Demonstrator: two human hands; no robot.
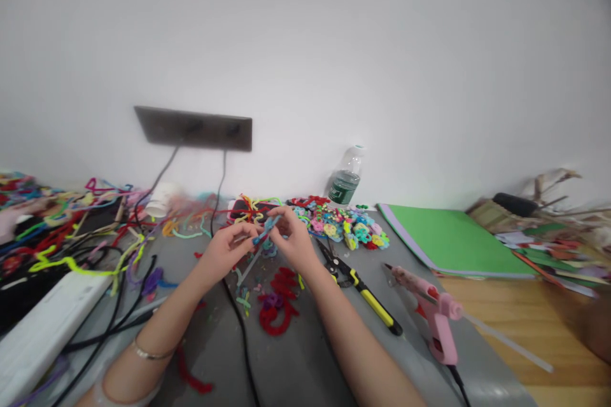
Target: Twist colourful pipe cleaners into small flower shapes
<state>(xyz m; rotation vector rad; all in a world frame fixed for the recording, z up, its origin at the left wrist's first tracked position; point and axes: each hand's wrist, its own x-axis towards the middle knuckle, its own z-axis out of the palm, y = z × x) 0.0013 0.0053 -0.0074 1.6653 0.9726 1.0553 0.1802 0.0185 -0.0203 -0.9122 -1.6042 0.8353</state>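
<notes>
Both hands meet above the grey table (305, 356), near the middle of the view. My right hand (294, 238) pinches a light blue fuzzy pipe cleaner (271, 224), bent into a small loop. Closed on the lower, darker blue end of the same piece are the fingertips of my left hand (233, 247). A pale translucent stick (251, 267) slants below the fingers; whether it is touched I cannot tell. Under the hands lies a coiled red pipe cleaner (278, 321) with a purple bit (271, 301) beside it.
Yellow-black pliers (370, 299) and a pink glue gun (432, 311) lie to the right. Behind are many small colourful pipe-cleaner pieces (353, 229) and a water bottle (345, 179). Green sheets (458, 238) lie far right. Black cables (233, 305) and a white power strip (52, 324) occupy the left.
</notes>
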